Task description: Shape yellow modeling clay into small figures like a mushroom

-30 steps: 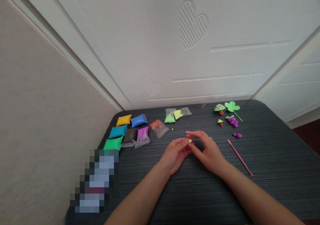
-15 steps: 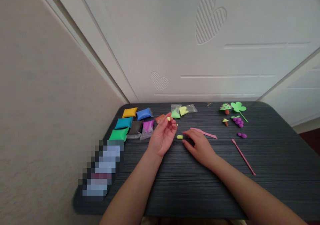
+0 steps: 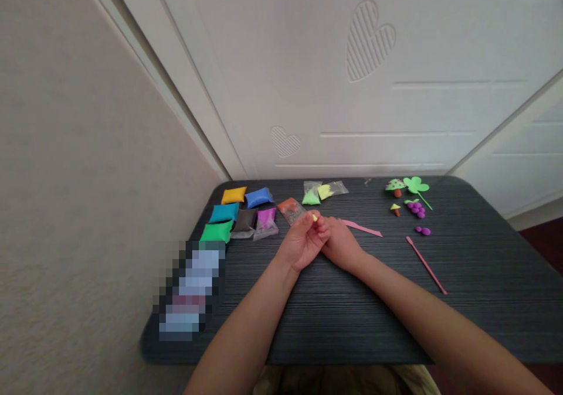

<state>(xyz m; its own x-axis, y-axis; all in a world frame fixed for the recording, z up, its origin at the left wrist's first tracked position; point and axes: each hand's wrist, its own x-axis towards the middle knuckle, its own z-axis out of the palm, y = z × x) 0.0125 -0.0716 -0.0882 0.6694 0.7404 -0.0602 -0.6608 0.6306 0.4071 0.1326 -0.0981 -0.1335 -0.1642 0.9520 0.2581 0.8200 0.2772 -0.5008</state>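
Observation:
My left hand (image 3: 303, 244) is turned palm up over the middle of the table, pinching a small piece of yellow clay (image 3: 315, 218) between thumb and fingertips. Against its right side lies my right hand (image 3: 345, 245), back upward. The right fingers are hidden behind the left hand, so what they touch cannot be seen. Just past the right hand, a pink clay knife (image 3: 365, 228) lies partly covered. Behind the left hand rests an orange clay packet (image 3: 289, 209). Opened bags of light green clay (image 3: 311, 197) and yellow clay (image 3: 325, 192) sit farther back.
Several clay packets, one of them purple (image 3: 265, 222), lie at left near a pixelated object (image 3: 193, 289). At right are a clay mushroom (image 3: 396, 187), a smaller mushroom (image 3: 395, 208), a clover (image 3: 416, 185), purple grapes (image 3: 416, 208) and a pink stick tool (image 3: 426, 264). A white panel (image 3: 246, 90) stands behind.
My right hand has moved in against the left hand. The oblong yellow clay piece that lay beside the right fingers is now out of sight. The view has shifted slightly.

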